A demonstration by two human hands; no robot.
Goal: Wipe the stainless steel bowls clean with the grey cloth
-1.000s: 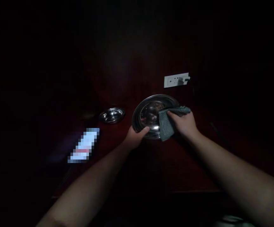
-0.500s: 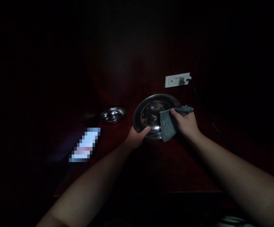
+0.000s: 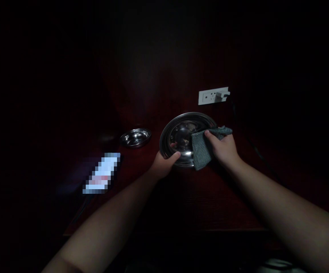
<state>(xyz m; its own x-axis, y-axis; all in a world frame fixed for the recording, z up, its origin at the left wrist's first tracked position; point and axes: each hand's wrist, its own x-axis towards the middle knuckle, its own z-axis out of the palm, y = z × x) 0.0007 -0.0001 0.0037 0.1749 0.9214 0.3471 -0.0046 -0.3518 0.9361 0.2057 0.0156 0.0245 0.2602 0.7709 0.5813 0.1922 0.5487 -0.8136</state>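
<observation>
A shiny metal bowl (image 3: 181, 133) is tilted toward me above the dark red table. My left hand (image 3: 163, 165) grips its lower left rim, thumb inside and fingers hidden behind. At the bowl's right side, my right hand (image 3: 224, 148) is closed on a grey-green cloth (image 3: 202, 149), thumb on top. The cloth is draped over the right rim and covers part of the inside; the right fingers are mostly hidden. A smaller metal bowl (image 3: 136, 138) stands upright on the table, left of the one I hold.
A phone with a lit, pixelated screen (image 3: 103, 174) lies at the left with a cable beside it. On the back wall is a white socket (image 3: 213, 96) with a plug in it and a dark cord hanging down. The table's front edge (image 3: 198, 230) shows below; the surroundings are very dark.
</observation>
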